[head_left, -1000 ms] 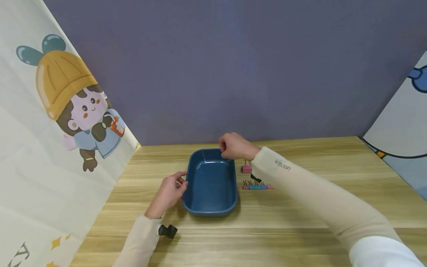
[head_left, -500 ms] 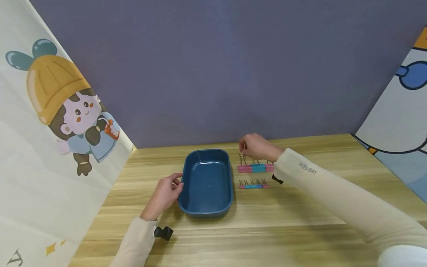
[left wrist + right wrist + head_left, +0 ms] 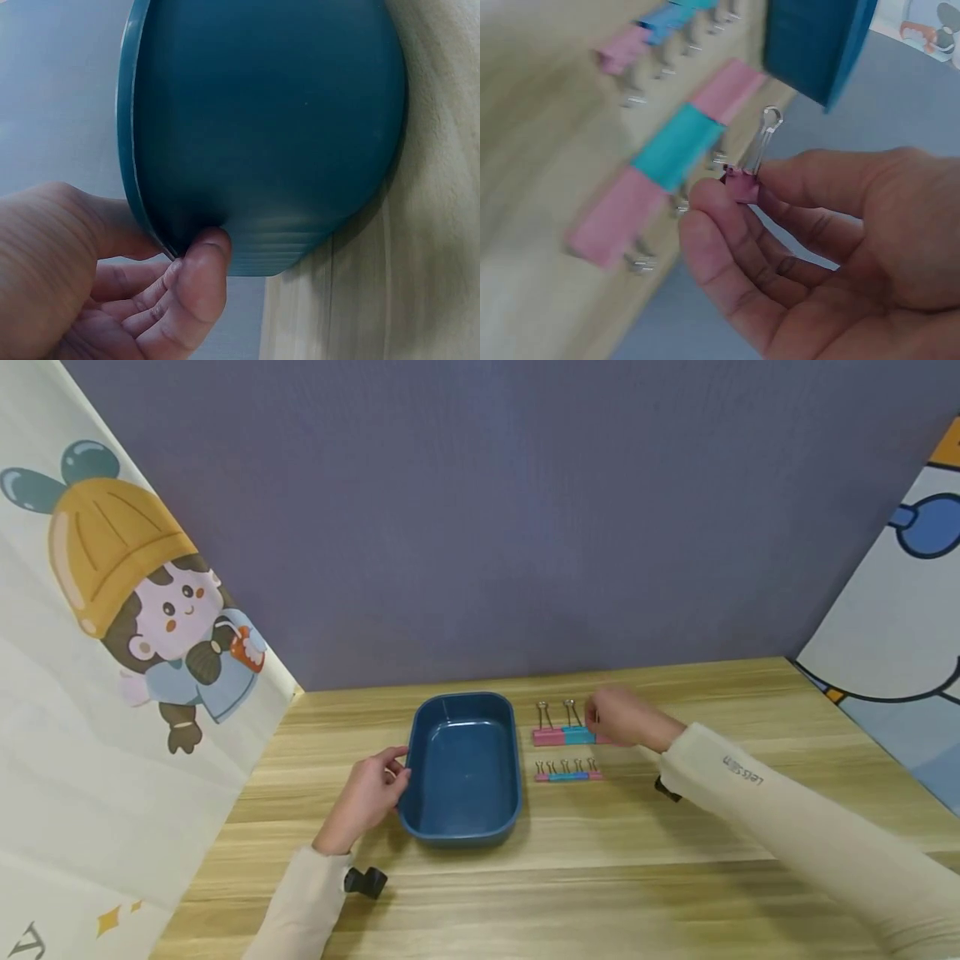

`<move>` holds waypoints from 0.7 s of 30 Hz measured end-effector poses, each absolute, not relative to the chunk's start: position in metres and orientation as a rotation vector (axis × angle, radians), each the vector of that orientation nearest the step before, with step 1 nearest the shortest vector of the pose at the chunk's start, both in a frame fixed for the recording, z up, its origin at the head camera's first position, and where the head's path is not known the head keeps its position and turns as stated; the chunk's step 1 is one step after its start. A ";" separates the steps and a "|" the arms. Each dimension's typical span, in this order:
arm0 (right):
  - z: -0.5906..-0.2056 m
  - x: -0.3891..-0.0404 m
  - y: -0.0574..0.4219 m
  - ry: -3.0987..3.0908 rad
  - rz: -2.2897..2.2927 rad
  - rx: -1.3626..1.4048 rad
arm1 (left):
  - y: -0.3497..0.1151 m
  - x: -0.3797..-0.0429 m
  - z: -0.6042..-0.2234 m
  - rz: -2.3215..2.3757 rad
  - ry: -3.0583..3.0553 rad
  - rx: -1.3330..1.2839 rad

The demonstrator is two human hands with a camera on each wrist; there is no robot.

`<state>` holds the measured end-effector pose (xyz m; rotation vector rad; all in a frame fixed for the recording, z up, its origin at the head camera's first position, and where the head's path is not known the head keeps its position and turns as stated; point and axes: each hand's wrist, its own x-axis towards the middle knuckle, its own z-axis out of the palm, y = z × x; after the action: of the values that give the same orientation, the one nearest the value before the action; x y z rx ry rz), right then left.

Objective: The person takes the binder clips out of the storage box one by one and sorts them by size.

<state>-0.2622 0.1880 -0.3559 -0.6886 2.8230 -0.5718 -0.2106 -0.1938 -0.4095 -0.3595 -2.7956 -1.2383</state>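
The blue rectangular tray [image 3: 461,785] stands on the wooden table. My left hand [image 3: 367,797] holds its left rim, thumb on one side of the wall and fingers on the other, as the left wrist view shows. A small pink binder clip [image 3: 742,187] with a silver handle is pinched between thumb and fingers of my right hand [image 3: 802,240]; the head view hides this clip. That hand hovers by the right end of a row of larger binder clips [image 3: 577,737], pink, teal and pink. Closer to me lies a row of several smaller binder clips [image 3: 570,777].
The pale wood table [image 3: 600,877] runs back to a grey-purple panel [image 3: 525,527]. Printed cloth panels flank it, the left one [image 3: 75,735] with a cartoon figure. Both clip rows lie just right of the tray.
My right hand has travelled right, from over the tray's back right corner, past the larger clips to their right end. More of both rows now shows. My left hand stays on the rim.
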 end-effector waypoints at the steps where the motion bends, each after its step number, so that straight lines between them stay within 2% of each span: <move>1: -0.360 -0.260 0.192 2.824 -0.561 -0.695 | -0.194 -0.211 -0.409 -1.241 -2.798 -0.358; 12: -0.401 -0.247 0.220 2.799 -0.603 -0.482 | -0.194 -0.210 -0.407 -1.229 -2.833 -0.339; 21: -0.402 -0.245 0.229 2.755 -0.667 -0.358 | -0.195 -0.211 -0.408 -1.240 -2.829 -0.341</move>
<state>-0.2446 0.2286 -0.4019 -0.3583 2.7555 -0.6666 -0.2107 -0.1946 -0.4080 -0.3410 -2.8291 -1.2398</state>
